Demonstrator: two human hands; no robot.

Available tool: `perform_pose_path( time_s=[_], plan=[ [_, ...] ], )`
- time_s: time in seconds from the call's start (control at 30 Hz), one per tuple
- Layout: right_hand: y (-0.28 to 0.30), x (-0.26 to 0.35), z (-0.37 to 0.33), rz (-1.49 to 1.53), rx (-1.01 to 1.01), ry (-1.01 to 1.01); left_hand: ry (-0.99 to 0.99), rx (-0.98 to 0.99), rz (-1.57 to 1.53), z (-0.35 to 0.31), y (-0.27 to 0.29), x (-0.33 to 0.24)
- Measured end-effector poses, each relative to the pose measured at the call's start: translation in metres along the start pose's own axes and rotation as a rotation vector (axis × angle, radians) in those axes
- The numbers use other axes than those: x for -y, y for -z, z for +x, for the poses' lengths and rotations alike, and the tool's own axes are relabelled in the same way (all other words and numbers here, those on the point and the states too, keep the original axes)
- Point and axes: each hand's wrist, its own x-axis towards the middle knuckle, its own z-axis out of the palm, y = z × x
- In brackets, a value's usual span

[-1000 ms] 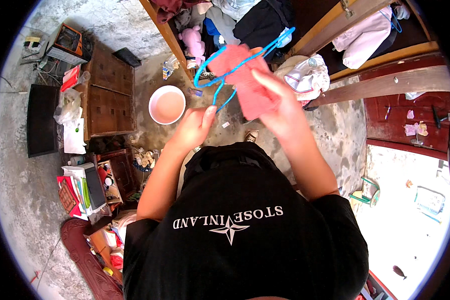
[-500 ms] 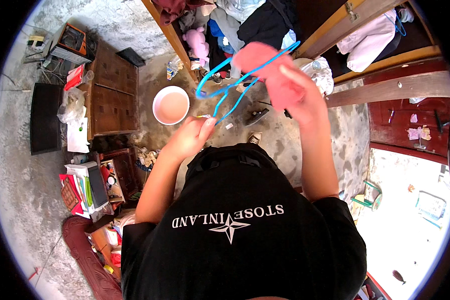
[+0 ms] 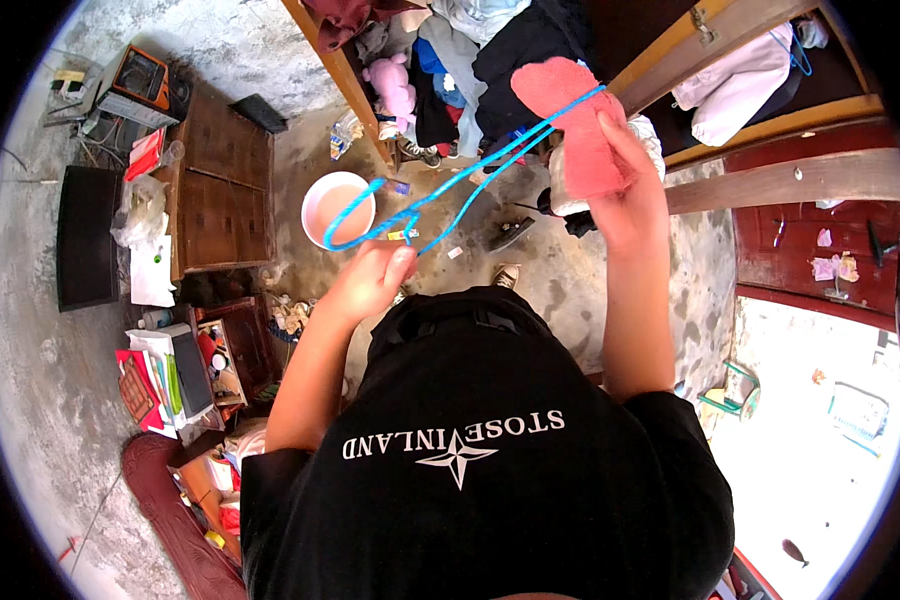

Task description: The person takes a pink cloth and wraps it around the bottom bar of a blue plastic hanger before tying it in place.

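A blue wire clothes hanger stretches slantwise between my hands, its hook toward the left. My left hand is closed around the hanger close to its twisted neck, thumb on top. In my right hand is a pink cloth, pinched between thumb and fingers. The cloth lies against the far end of the hanger, and the blue wire crosses in front of its upper part. Whether my right fingers also touch the wire is hidden behind the cloth.
On the floor beyond my left hand stands a white basin of cloudy liquid. An open wardrobe with piled clothes and a pink plush toy is ahead. Wooden cabinets line the left; a wooden beam juts in from the right.
The hanger's hook end has swung down and left, over the basin in view. My right hand and the cloth have shifted slightly right, and the cloth is less blurred.
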Motion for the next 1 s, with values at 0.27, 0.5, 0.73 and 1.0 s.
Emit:
perform_pose_path(
  time_s=[0.27,0.5,0.73,1.0],
  plan=[
    [-0.048,-0.087,-0.034,-0.05,0.088,-0.164,0.032,-0.088,-0.011,0.039,-0.015,0.007],
    [-0.022,-0.061,-0.01,0.009,0.143,-0.265,0.113,-0.034,-0.091,0.036,-0.018,0.009],
    [-0.009,-0.04,0.008,-0.024,0.07,-0.235,0.059,-0.073,-0.055,0.023,-0.013,0.013],
    [0.031,-0.02,0.018,-0.04,0.0,-0.072,0.109,-0.011,-0.057,0.008,-0.015,0.008]
  ],
)
